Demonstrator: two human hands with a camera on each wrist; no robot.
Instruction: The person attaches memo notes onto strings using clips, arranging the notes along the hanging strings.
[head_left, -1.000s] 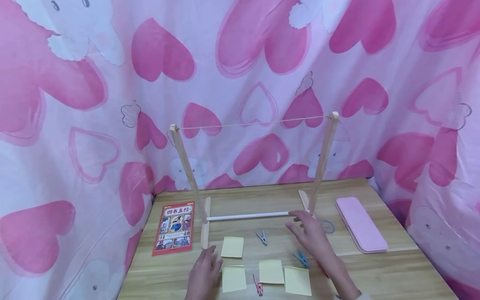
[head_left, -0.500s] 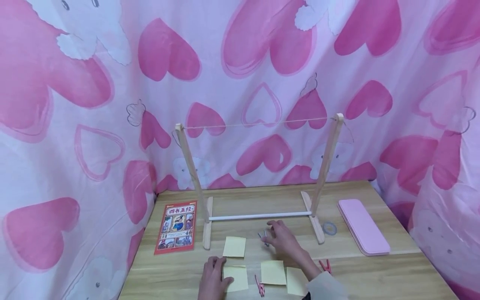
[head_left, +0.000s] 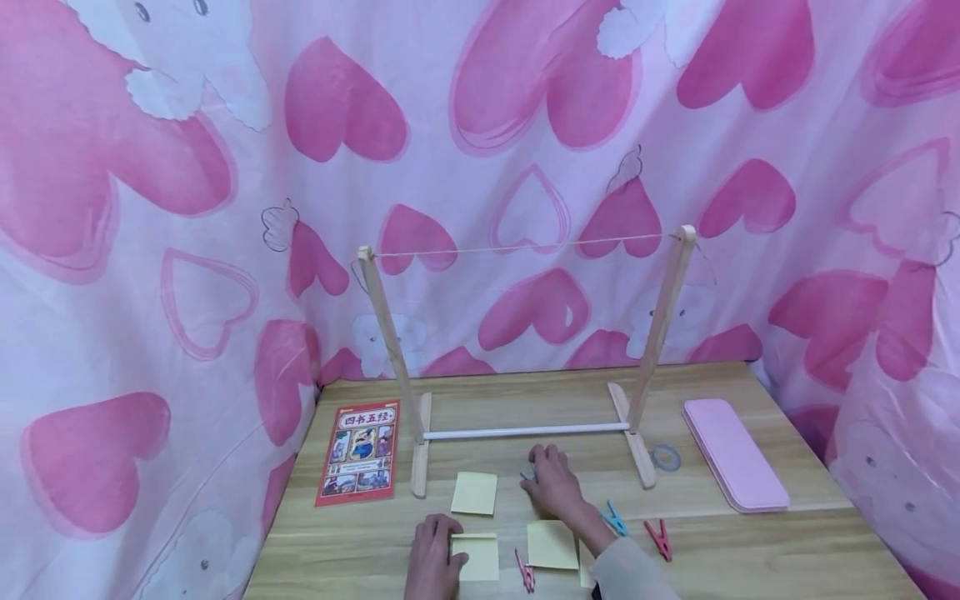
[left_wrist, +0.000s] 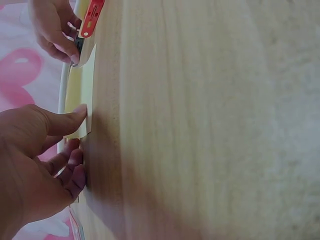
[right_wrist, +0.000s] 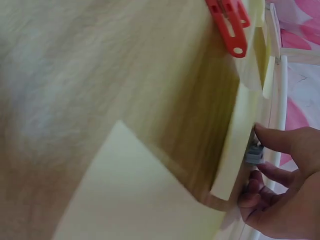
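My right hand is over the middle of the table. Its thumb and index finger pinch a grey-blue clothespin, mostly covered by the hand in the head view. My left hand rests at the left edge of a yellow sticky note, its thumb touching the paper and the other fingers loosely bent. Another sticky note lies just behind it. A third sticky note is in front of the right hand, overlapping one partly hidden under the sleeve. Between the notes lies a pink clothespin.
Behind the hands stands a wooden frame with a string across its top and a white rod low down. Blue and red clothespins, a tape ring and a pink case lie right; a booklet left.
My right hand has left the rod's right end, moved left and toward me, and taken hold of the grey-blue clothespin. My left hand has shifted right onto the front sticky note's edge.
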